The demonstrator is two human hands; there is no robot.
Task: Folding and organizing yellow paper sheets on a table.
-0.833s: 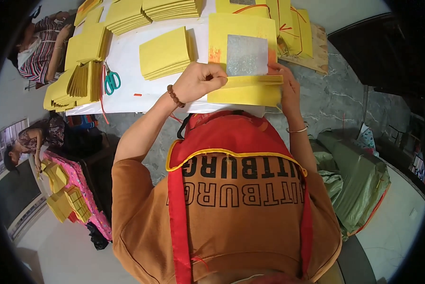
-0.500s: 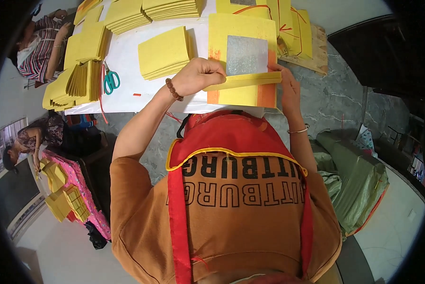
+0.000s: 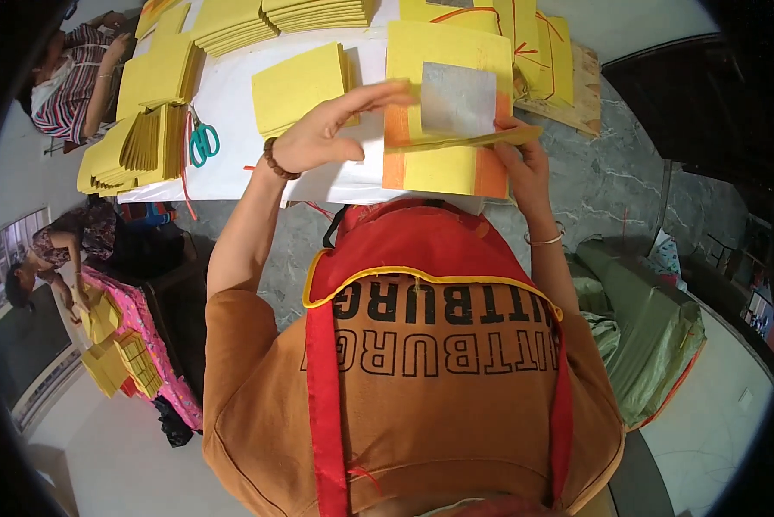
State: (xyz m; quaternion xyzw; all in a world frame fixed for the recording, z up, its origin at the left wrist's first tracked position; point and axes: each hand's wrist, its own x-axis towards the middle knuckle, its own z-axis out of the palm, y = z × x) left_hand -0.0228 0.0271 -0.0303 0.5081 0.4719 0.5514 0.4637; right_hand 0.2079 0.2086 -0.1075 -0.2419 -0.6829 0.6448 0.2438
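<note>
A yellow paper sheet (image 3: 445, 52) with a silver foil square (image 3: 457, 96) and orange side bands lies on top of a stack (image 3: 443, 171) at the near edge of the white table (image 3: 232, 129). Its lower part is folded up into a flap (image 3: 481, 138). My right hand (image 3: 520, 164) pinches that flap at its right end. My left hand (image 3: 326, 129) hovers at the sheet's left edge with its fingers spread, the fingertips touching the paper. A bead bracelet is on my left wrist and a thin bangle on my right.
More yellow paper stacks (image 3: 299, 84) cover the table, with teal-handled scissors (image 3: 202, 140) at the left. Tied bundles (image 3: 542, 43) sit at the far right. One person (image 3: 72, 73) sits at the far left and another (image 3: 55, 258) sits lower left, next to yellow sheets. Green sacks (image 3: 654, 327) lie at my right.
My left hand has lifted off the fold and opened, drawing back to the sheet's left edge. The lower flap has come up further, held by my right hand.
</note>
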